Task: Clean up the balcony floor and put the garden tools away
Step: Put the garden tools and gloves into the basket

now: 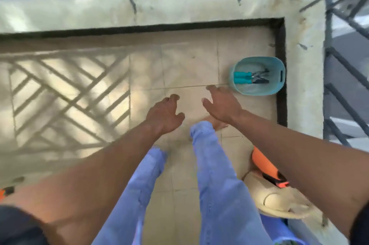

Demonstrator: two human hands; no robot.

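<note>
A light-blue plastic basket [280, 69] stands on the tiled balcony floor [189, 61] in the far right corner. Inside it lie garden tools with teal handles [242, 77] and dark metal heads. My right hand [222, 105] hovers just left of the basket with relaxed fingers and holds nothing. My left hand [164, 115] hangs beside it over the floor, fingers loosely curled, empty. Both arms stretch forward above my legs in blue trousers.
A pale stone ledge [179, 5] with a dark metal railing [339, 65] bounds the floor at the far side and right. At lower right sit an orange and black object [265, 166], a beige hat-like item [279, 202] and something blue beneath.
</note>
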